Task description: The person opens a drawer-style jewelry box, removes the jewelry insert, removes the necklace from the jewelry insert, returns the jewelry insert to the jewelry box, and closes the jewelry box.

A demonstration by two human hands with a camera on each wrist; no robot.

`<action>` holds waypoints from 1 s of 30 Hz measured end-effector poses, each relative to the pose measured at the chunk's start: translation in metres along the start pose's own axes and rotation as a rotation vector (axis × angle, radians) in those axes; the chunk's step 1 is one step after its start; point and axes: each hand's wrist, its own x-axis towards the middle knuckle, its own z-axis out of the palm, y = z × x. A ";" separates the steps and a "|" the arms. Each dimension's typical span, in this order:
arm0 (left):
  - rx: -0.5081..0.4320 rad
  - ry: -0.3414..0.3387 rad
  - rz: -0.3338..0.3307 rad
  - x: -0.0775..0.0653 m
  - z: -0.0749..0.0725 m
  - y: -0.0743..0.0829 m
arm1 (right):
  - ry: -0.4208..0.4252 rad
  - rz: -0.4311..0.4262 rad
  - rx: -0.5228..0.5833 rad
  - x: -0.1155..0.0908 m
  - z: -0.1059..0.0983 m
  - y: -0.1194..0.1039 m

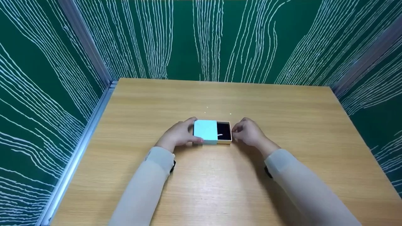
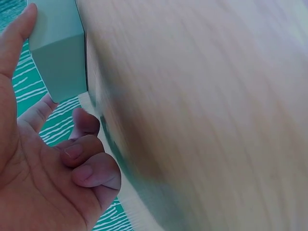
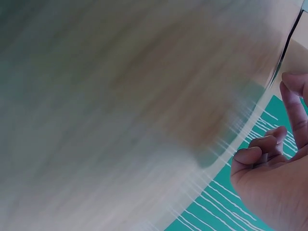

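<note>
A small light-blue drawer box (image 1: 205, 130) lies on the table, its drawer (image 1: 224, 142) partly out of the right side of the sleeve. Black lining fills the drawer, and a tiny white piece shows on it. My left hand (image 1: 180, 133) grips the sleeve by its left end, thumb at the near edge and forefinger at the far edge. In the left wrist view the other fingers curl below the box (image 2: 60, 67). Thumb and forefinger of my right hand (image 1: 248, 131) pinch at the drawer's right end. The right wrist view shows that hand (image 3: 274, 178) with its other fingers curled.
The wooden table (image 1: 220, 182) reaches back to green walls (image 1: 182, 40) with white wavy lines. Several tiny white specks (image 1: 206, 107) lie just beyond the box. A metal rail (image 1: 78, 147) runs along the table's left side.
</note>
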 end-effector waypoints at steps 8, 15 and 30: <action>-0.011 -0.007 0.010 0.001 -0.002 0.001 | 0.006 -0.010 -0.003 -0.001 -0.001 0.001; -0.025 -0.020 0.019 0.002 -0.001 0.000 | -0.003 0.006 0.015 -0.003 -0.002 0.002; -0.033 -0.003 -0.025 0.000 0.000 0.004 | 0.011 -0.002 0.000 -0.004 -0.004 0.005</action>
